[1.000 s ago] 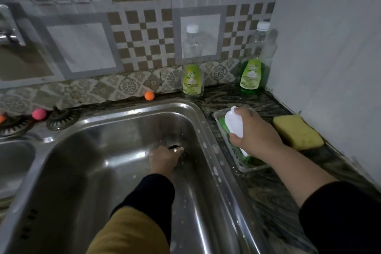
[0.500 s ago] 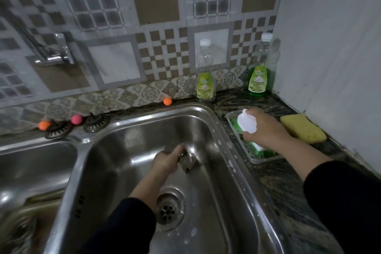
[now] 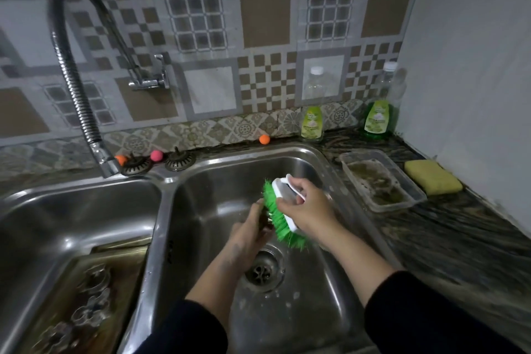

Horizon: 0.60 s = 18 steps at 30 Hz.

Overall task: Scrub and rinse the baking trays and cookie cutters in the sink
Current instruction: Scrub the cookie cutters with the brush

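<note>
Over the right sink basin (image 3: 324, 290), my right hand (image 3: 309, 208) grips a scrub brush (image 3: 280, 210) with a white handle and green bristles. The bristles press against a small metal cookie cutter (image 3: 265, 223), mostly hidden inside my left hand (image 3: 248, 234), which is shut on it just above the drain (image 3: 263, 270). In the left basin (image 3: 57, 210) lies a dirty baking tray (image 3: 120, 259) with several metal cookie cutters (image 3: 92, 304) on it.
A flexible steel faucet (image 3: 77, 89) hangs over the divider between basins. Two strainer plugs (image 3: 158, 162) and small coloured balls sit on the back rim. On the counter to the right are a clear plastic container (image 3: 382, 178), a yellow sponge (image 3: 432, 179) and two green soap bottles (image 3: 344, 118).
My right hand lifted the brush out of the plastic container and carried it left over the sink onto the cutter. My left hand raised the cutter. The view shifted left, showing the left basin.
</note>
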Each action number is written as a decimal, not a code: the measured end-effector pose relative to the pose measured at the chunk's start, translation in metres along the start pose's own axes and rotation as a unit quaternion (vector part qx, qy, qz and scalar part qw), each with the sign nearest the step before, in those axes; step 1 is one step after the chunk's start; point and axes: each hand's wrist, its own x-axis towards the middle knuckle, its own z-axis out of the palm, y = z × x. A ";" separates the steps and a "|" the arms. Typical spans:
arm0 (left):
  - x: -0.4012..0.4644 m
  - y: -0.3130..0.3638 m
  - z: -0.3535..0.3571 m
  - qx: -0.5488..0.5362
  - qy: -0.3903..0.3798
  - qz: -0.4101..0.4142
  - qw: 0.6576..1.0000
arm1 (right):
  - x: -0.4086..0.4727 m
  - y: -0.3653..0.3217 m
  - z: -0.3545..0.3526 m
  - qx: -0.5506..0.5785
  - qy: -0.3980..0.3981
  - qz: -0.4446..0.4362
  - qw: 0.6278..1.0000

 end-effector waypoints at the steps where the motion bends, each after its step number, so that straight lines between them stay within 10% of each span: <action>1: 0.000 -0.001 -0.010 0.054 0.009 0.024 0.998 | -0.003 0.001 0.005 -0.008 -0.013 0.002 1.000; 5: -0.003 -0.007 -0.037 0.141 -0.001 0.017 0.990 | -0.007 0.001 0.018 -0.058 -0.021 -0.018 0.998; 9: -0.021 0.014 -0.022 -0.044 -0.008 0.016 0.999 | -0.004 0.004 0.015 -0.059 -0.022 0.005 0.998; 11: -0.015 0.020 -0.026 0.071 0.027 0.072 0.995 | -0.010 0.007 0.013 -0.065 -0.038 -0.003 0.997; 18: -0.022 0.022 -0.056 0.429 0.017 0.330 0.840 | -0.021 -0.006 -0.003 -0.075 -0.050 -0.066 0.994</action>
